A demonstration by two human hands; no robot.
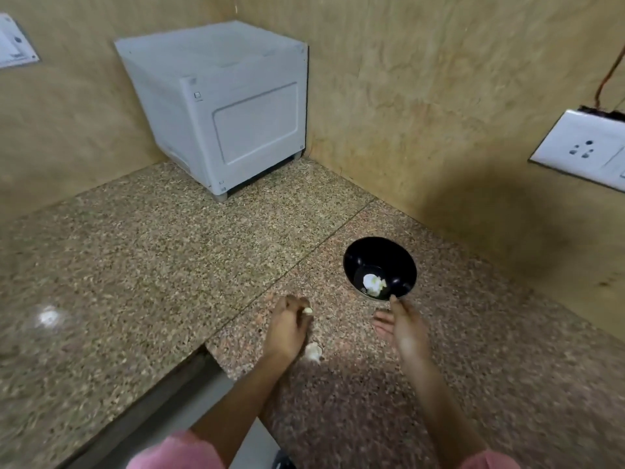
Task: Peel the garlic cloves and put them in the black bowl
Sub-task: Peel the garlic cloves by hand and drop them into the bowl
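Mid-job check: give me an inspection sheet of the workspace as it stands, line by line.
Surface: speckled stone counter, with a seam running across it.
Job's things: black bowl upright on the counter, pale peeled garlic inside; one garlic clove at the left fingertips.
Clutter: pale scrap, skin or garlic, on the counter beside the left wrist.
Grips: left hand pinches the clove; right hand open and blurred, a fingertip at the bowl's near rim.
Cables: red wire above the wall socket.
Surroundings: white box in the corner; tan walls.
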